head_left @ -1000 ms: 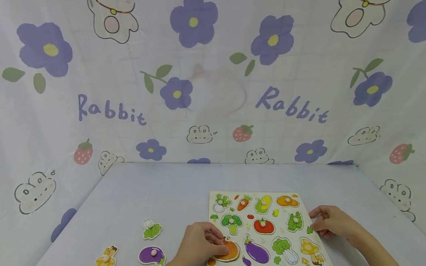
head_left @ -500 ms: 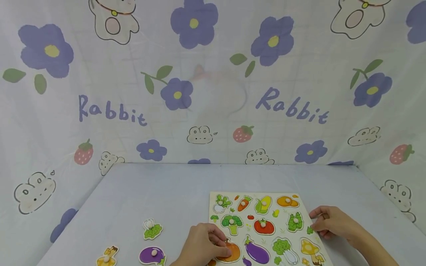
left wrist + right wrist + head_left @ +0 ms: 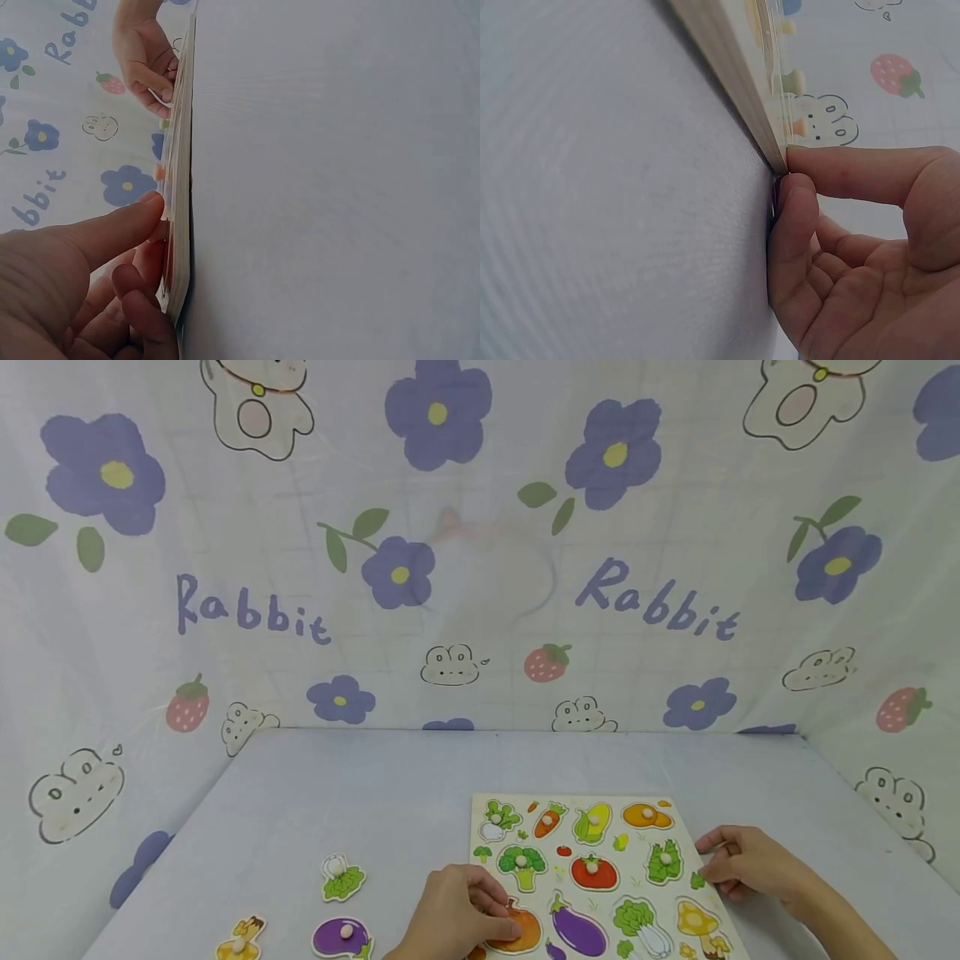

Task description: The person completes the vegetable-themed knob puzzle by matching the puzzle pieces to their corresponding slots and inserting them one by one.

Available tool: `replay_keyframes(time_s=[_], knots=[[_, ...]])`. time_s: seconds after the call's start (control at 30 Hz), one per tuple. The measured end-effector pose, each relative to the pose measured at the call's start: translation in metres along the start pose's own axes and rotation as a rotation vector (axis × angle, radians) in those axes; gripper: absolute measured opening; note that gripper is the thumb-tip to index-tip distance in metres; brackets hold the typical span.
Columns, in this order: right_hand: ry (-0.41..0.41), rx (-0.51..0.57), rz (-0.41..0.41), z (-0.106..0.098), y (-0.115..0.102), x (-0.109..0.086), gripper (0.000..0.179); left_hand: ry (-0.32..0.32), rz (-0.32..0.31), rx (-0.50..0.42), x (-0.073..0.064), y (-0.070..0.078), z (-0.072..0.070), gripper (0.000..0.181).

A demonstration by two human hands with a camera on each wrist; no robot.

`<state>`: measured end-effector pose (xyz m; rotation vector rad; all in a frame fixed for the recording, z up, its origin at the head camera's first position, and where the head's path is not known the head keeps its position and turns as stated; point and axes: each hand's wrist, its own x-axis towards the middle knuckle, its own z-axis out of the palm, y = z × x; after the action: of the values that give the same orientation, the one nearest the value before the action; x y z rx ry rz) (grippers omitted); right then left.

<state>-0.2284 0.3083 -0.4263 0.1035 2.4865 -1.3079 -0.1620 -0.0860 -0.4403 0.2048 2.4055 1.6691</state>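
A wooden vegetable puzzle board [image 3: 622, 892] lies flat on the table. My left hand [image 3: 459, 910] pinches the orange pumpkin piece [image 3: 528, 930] by its knob at the board's lower left; the piece sits in its matching recess. In the left wrist view the thumb [image 3: 124, 229] and fingers meet at the knob. My right hand [image 3: 750, 862] grips the board's right edge, with the thumb on top and a curled finger below in the right wrist view. Pegged pieces such as the tomato [image 3: 595, 873], broccoli [image 3: 522, 866] and corn [image 3: 593, 822] sit in the board.
Loose on the table to the left lie a bok choy piece [image 3: 343, 877], a purple eggplant piece [image 3: 337, 937] and a yellow mushroom piece [image 3: 241, 938]. The eggplant, cabbage and mushroom pictures on the board's near row show no knobs. A patterned curtain [image 3: 480, 602] encloses the table.
The pumpkin piece has shifted slightly and settled flat into its recess, and my left hand moved a little right with it. My right hand stays at the board's edge.
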Motion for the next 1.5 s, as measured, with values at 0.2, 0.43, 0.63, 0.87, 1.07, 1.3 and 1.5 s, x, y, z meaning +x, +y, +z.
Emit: replay_keyframes(time_s=[0.2, 0.43, 0.63, 0.87, 1.07, 1.3, 1.5], knots=[[0.001, 0.003, -0.001, -0.001, 0.001, 0.000, 0.039, -0.006, 0.002, 0.009, 0.001, -0.001, 0.000, 0.025], [-0.002, 0.005, -0.002, -0.001, 0.002, 0.001, 0.039, -0.046, 0.036, -0.002, 0.002, -0.005, -0.005, 0.023], [-0.003, 0.000, -0.005, 0.000, 0.003, 0.001, 0.039, -0.130, 0.100, 0.011, -0.003, -0.009, -0.037, 0.022], [-0.005, 0.003, -0.010, -0.001, 0.002, 0.000, 0.039, -0.156, 0.176, 0.114, -0.018, -0.017, -0.118, 0.016], [-0.013, 0.009, -0.010, -0.002, 0.003, 0.001, 0.039, -0.332, 0.187, 0.000, -0.027, -0.044, -0.168, 0.015], [-0.011, 0.013, -0.003, -0.001, 0.002, 0.001, 0.039, -0.506, 0.080, -0.152, -0.035, -0.060, -0.188, 0.016], [-0.014, 0.022, -0.004, -0.001, 0.003, 0.000, 0.038, -0.568, 0.071, -0.215, -0.039, -0.066, -0.189, 0.016]])
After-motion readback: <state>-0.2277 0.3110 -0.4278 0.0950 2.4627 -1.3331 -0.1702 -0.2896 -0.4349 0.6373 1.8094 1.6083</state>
